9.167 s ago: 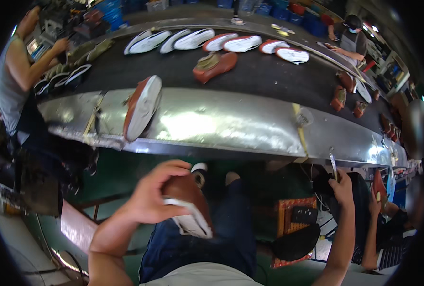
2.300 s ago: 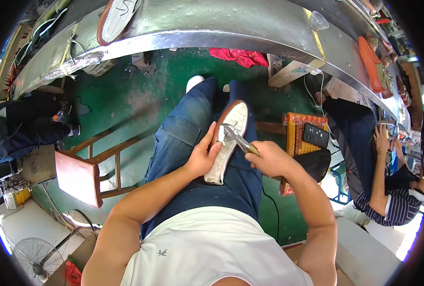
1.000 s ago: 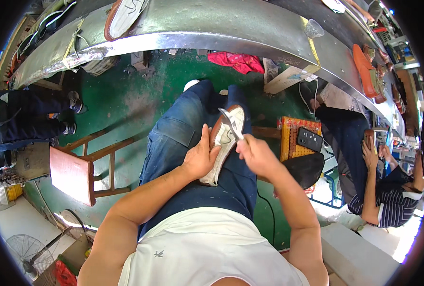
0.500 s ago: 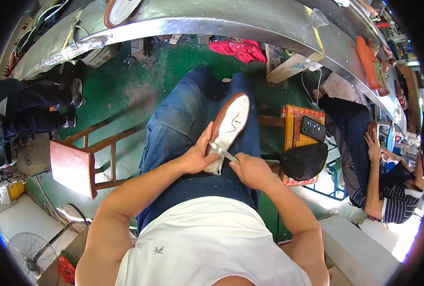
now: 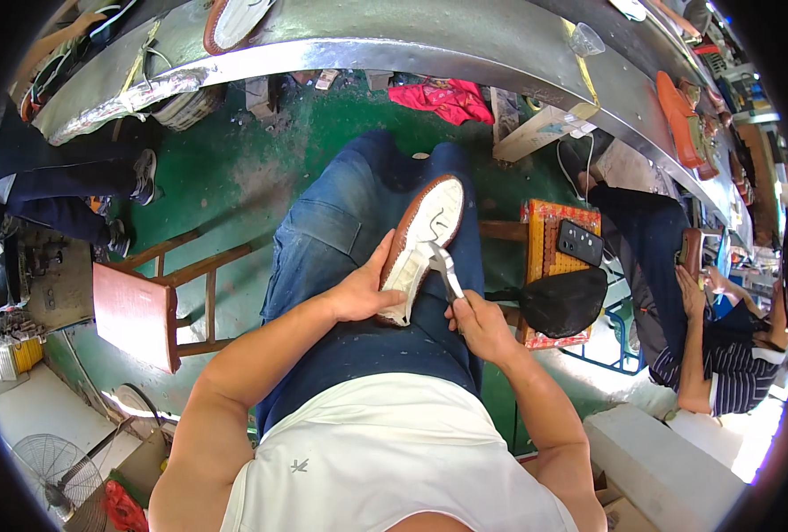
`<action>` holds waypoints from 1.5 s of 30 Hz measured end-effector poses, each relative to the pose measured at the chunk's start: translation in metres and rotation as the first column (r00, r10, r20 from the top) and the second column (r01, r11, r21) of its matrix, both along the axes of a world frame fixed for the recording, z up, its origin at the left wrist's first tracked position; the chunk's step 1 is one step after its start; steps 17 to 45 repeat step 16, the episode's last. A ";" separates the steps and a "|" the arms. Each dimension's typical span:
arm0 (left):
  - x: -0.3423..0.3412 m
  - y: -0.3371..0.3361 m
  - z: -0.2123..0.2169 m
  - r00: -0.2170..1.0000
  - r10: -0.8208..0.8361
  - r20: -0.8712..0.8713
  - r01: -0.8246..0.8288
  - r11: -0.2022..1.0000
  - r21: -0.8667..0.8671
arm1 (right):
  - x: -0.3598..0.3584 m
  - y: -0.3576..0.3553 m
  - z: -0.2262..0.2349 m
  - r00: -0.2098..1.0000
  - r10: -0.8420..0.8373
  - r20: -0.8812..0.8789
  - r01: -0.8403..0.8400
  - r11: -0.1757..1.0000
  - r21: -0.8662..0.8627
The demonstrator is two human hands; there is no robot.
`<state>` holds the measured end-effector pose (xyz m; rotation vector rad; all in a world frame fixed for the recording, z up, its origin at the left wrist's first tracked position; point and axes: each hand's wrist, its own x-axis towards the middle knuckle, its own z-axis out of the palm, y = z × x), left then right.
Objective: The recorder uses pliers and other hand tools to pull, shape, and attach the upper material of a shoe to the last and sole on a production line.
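Note:
A shoe (image 5: 438, 213) lies sole up on my lap, its toe pointing away from me. Its underside is whitish with a dark curved mark, and a brown upper shows along the rim. My left hand (image 5: 365, 291) holds the shoe by its heel end, with the thumb across the pale underside. In my right hand (image 5: 481, 324) is a shiny curved metal hand tool (image 5: 448, 266), gripped at its near end. The tool's far end is over the middle of the sole; whether it touches I cannot tell. Its exact kind is unclear.
A metal-edged workbench (image 5: 341, 49) runs across the far side, bearing another shoe (image 5: 234, 22) and orange shoes (image 5: 678, 120). A stool (image 5: 132, 310) stands left. At right, a low seat (image 5: 540, 235) carries a phone (image 5: 580, 241) and black bag (image 5: 564, 301); a co-worker (image 5: 722, 355) sits beyond.
My right hand has drawn slightly right and nearer me, and the tool has turned, showing its curved form over the sole. My left thumb has shifted nearer the heel.

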<state>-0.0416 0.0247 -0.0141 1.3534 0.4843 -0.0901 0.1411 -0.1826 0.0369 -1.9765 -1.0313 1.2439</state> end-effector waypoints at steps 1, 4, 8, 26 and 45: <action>0.000 0.003 -0.004 0.997 0.051 0.064 -0.042 0.991 -0.130 | 0.002 -0.007 -0.008 0.995 -0.071 -0.071 0.072 0.997 0.008; 0.005 0.018 0.030 0.967 0.202 0.157 -0.095 0.854 -0.512 | 0.000 -0.025 -0.029 0.926 -0.270 -0.264 0.284 0.959 0.013; 0.009 0.009 0.116 0.869 0.450 0.205 -0.208 0.708 -0.675 | 0.000 -0.030 -0.043 0.801 -0.403 -0.443 0.428 0.903 -0.049; 0.105 0.101 0.149 0.933 0.284 0.221 -0.034 0.681 -0.732 | 0.011 -0.022 -0.049 0.840 -0.333 -0.429 0.324 0.941 -0.095; 0.105 0.101 0.149 0.933 0.284 0.221 -0.034 0.681 -0.732 | 0.011 -0.022 -0.049 0.840 -0.333 -0.429 0.324 0.941 -0.095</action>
